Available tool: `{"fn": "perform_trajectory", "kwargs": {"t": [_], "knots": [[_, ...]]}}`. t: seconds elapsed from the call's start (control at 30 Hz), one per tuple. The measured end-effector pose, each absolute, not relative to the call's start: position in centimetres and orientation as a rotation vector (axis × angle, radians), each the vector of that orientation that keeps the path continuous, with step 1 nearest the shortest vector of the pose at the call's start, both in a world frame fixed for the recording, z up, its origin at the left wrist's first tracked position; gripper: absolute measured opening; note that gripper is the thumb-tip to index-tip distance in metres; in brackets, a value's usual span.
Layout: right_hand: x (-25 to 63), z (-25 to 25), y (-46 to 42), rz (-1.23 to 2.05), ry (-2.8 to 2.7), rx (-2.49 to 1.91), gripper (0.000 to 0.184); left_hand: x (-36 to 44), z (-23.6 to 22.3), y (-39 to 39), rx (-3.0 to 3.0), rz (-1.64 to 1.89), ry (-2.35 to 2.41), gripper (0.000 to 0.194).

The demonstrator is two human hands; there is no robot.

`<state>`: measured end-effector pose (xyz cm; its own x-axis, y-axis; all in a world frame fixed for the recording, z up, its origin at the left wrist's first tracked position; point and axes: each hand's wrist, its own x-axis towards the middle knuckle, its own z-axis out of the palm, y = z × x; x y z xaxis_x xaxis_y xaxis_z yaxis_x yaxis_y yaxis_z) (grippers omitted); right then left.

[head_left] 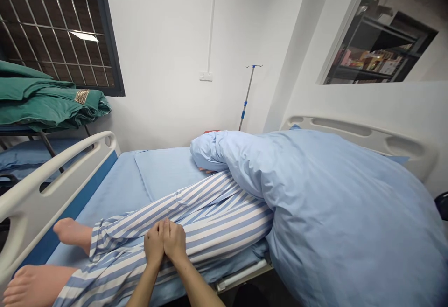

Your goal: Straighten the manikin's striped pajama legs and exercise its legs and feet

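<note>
My left hand (154, 245) and my right hand (174, 240) sit side by side, touching each other, on the nearer leg (224, 232) of a figure lying on the bed. Fingers of both hands curl down over the striped trouser cloth around the knee or shin; the fingertips are hidden. The figure has smooth, pinkish feet like a manikin's, with the near foot (40, 281) and the far foot (72, 233) bare. A bunched light blue quilt (336, 195) covers its upper body. Part of a hand (207, 170) shows at the quilt's edge.
The bed has a cream footboard (63, 171) at left and a headboard (357, 132) at right. A bed rail (241, 272) lies low along the near side. An IV pole (247, 99) stands behind the bed. Green folded fabric (49, 101) rests on a rack under the barred window.
</note>
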<state>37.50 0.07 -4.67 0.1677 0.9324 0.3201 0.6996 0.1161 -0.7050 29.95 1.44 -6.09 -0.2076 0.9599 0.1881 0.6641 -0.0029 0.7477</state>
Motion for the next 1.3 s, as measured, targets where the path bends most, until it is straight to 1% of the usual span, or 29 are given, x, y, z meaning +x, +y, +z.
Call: {"fn": "perform_trajectory", "kwargs": {"t": [0.23, 0.33, 0.43, 0.5, 0.6, 0.7, 0.73, 0.83, 0.87, 0.9, 0.93, 0.97, 1.0, 1.1, 1.2, 1.3], "knots": [[38.0, -5.0, 0.2, 0.521, -1.428, -1.528, 0.053, 30.2, -6.0, 1.5, 1.693, 0.942, 1.907, 0.037], [38.4, -5.1, 0.7, 0.612, -1.311, -1.444, 0.057, 30.7, -4.4, 2.3, 1.644, 0.917, 1.751, 0.034], [38.7, -5.4, 1.2, 0.693, -1.239, -1.358, 0.061, 32.0, -1.8, 3.1, 1.529, 1.009, 1.621, 0.032], [38.8, -5.8, 1.3, 0.734, -1.228, -1.350, 0.053, 33.1, -0.7, 3.4, 1.430, 1.122, 1.586, 0.035], [39.3, -6.6, 1.2, 0.763, -1.198, -1.377, 0.030, 34.1, -1.3, 3.2, 1.293, 1.296, 1.573, 0.036], [39.8, -7.2, 1.1, 0.759, -1.184, -1.397, 0.040, 34.0, -3.7, 2.3, 1.341, 1.314, 1.639, 0.037], [39.9, -7.4, 1.2, 0.756, -1.178, -1.405, 0.039, 33.9, -4.5, 2.1, 1.387, 1.291, 1.663, 0.039], [39.9, -7.5, 1.4, 0.742, -1.168, -1.415, 0.022, 33.5, -5.7, 1.7, 1.466, 1.255, 1.703, 0.042], [39.8, -7.4, 1.5, 0.737, -1.166, -1.412, 0.019, 33.5, -5.7, 1.7, 1.475, 1.248, 1.714, 0.042], [39.6, -7.3, 1.6, 0.733, -1.168, -1.408, 0.026, 33.5, -5.6, 1.7, 1.485, 1.242, 1.725, 0.041], [39.4, -7.1, 1.7, 0.731, -1.173, -1.401, 0.042, 33.5, -5.4, 1.7, 1.495, 1.242, 1.733, 0.041], [39.3, -6.8, 1.8, 0.737, -1.174, -1.393, 0.051, 33.5, -5.1, 1.7, 1.504, 1.246, 1.742, 0.040], [39.2, -6.5, 1.8, 0.741, -1.170, -1.392, 0.055, 33.6, -4.9, 1.6, 1.510, 1.249, 1.747, 0.039], [39.2, -5.0, 1.8, 0.708, -1.191, -1.432, 0.057, 33.5, -4.6, 1.4, 1.514, 1.218, 1.734, 0.039], [39.7, -3.6, 1.5, 0.593, -1.327, -1.477, 0.054, 33.3, -4.6, 1.4, 1.507, 1.172, 1.707, 0.040], [40.4, -3.4, 1.2, 0.540, -1.426, -1.465, 0.051, 33.4, -4.9, 1.5, 1.545, 1.138, 1.717, 0.039]]}}
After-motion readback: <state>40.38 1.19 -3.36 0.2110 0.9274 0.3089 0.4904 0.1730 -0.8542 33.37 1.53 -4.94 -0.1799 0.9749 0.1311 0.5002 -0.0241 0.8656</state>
